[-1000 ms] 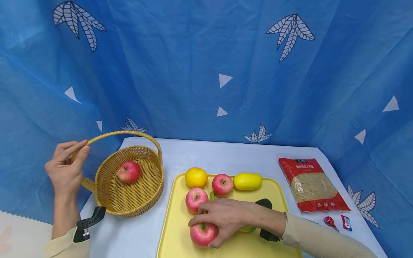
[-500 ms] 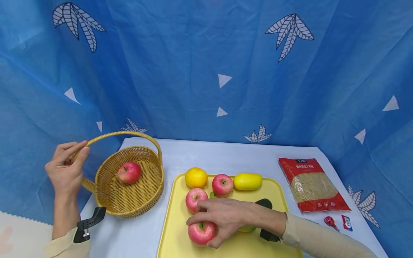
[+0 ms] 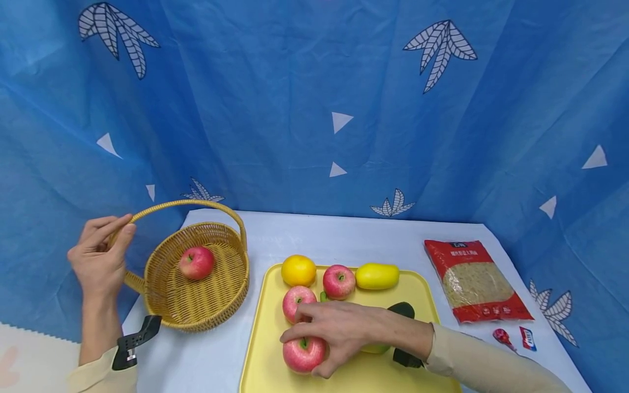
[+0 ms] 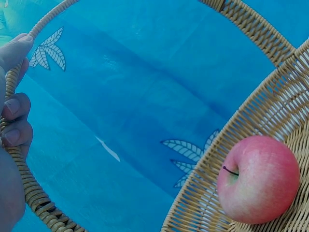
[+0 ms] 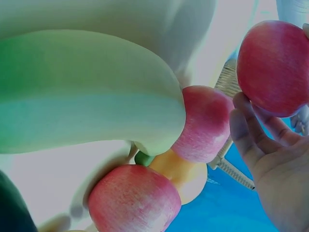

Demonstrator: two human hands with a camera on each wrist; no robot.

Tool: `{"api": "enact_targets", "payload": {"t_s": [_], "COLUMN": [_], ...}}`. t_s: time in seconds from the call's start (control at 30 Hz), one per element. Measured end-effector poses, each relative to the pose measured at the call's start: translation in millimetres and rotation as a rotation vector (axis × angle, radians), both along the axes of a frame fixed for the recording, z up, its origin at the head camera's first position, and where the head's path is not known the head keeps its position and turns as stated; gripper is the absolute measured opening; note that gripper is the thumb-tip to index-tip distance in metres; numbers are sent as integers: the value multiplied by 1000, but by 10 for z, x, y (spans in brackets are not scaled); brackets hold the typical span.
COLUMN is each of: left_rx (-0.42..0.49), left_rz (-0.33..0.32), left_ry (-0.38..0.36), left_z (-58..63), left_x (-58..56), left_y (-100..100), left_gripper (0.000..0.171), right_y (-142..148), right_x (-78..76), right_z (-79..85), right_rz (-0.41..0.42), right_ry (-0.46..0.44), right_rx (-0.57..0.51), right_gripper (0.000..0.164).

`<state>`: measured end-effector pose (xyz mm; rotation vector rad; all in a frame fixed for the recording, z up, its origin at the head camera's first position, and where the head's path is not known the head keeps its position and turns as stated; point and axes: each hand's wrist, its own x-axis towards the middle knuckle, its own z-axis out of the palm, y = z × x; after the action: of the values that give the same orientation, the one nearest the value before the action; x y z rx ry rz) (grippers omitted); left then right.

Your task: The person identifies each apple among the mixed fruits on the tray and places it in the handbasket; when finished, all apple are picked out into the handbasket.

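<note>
Apple (image 3: 303, 359) — now slightly nearer the basket (image 3: 229, 273), right fingers (image 3: 302, 329) clamped round it, left fingers (image 3: 112, 225) gripping handle (image 3: 189, 202)

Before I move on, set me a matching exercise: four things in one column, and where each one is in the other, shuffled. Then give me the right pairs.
Things
1. Left hand
2. Right hand
3. Round yellow-orange fruit
4. Red packet

Places
A. Around an apple, above or on the yellow tray
B. On the white table, beyond the tray's right edge
C. On the handle of the basket
D. In the tray's far left corner

Right pairs: 1-C, 2-A, 3-D, 4-B
</note>
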<state>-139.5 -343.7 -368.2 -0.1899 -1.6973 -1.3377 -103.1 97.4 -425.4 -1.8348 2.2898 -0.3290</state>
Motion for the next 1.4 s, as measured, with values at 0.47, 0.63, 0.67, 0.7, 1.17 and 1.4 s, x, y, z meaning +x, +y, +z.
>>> {"api": "enact_targets", "payload": {"t_s": [0.47, 0.63, 0.67, 0.7, 1.17, 1.4], "left_rx": [4, 4, 5, 7, 20, 22], "left_rz": [-3, -6, -3, -2, -8, -9], "left_ry": [-6, -7, -10, -12, -9, -5], "left_z": [5, 9, 9, 9, 3, 25], "left_x": [1, 6, 8, 10, 18, 25], "left_y": [-4, 0, 0, -1, -4, 13], "left_gripper": [20, 20, 20, 20, 20, 20], "right_y": [-60, -83, -90, -98, -145, -147], "right_x": [0, 6, 8, 9, 8, -14], "right_z": [19, 32, 33, 35, 40, 63], "right_rz": [11, 14, 15, 16, 15, -7], "right_ry": [-23, -23, -20, -20, -21, -54], "right_rx": [5, 4, 2, 0, 6, 13], "right_gripper": [72, 72, 72, 72, 71, 71]}}
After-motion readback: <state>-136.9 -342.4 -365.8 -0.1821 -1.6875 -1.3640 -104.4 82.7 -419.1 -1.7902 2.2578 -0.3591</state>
